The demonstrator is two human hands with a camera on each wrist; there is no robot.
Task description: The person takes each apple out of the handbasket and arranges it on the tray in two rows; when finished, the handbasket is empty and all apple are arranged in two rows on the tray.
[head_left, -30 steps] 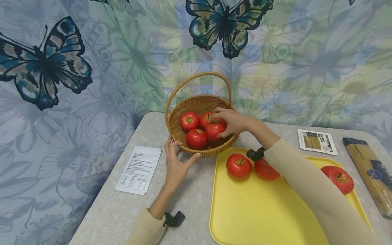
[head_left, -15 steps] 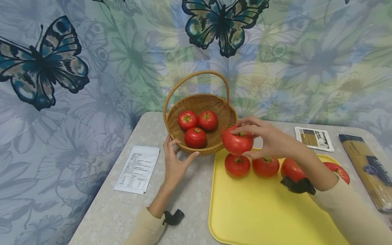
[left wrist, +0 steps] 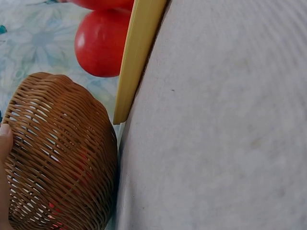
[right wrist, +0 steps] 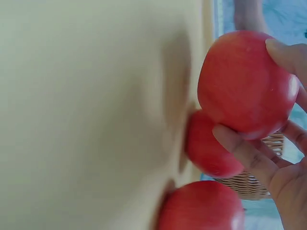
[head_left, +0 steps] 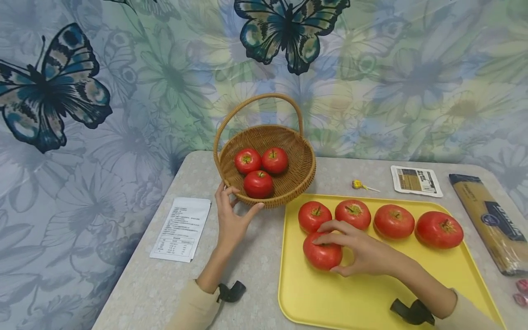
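Note:
My right hand [head_left: 363,250] grips a red apple [head_left: 321,252] over the left part of the yellow tray [head_left: 371,293]. In the right wrist view, thumb and fingers clasp this apple [right wrist: 247,84], and a shadowed gap separates it from the tray surface. A row of several red apples [head_left: 393,222] lies along the tray's back edge. With my left hand [head_left: 233,220] I hold the near left rim of a wicker basket [head_left: 299,160], which leans back with its opening facing me. Three apples [head_left: 258,184] lie inside the basket. The left wrist view shows the basket's woven outside [left wrist: 62,148].
Left of the basket lies a white printed packet [head_left: 180,229]. Behind the tray are a lollipop [head_left: 359,184] and a flat label-printed packet [head_left: 416,181]. A long brown package [head_left: 488,220] and small pink items [head_left: 521,293] sit at the right. A butterfly-print cloth [head_left: 185,68] hangs behind.
My right hand has lifted one apple out of the basket and carried it right and towards me, down over the tray. The left hand keeps its hold on the basket rim.

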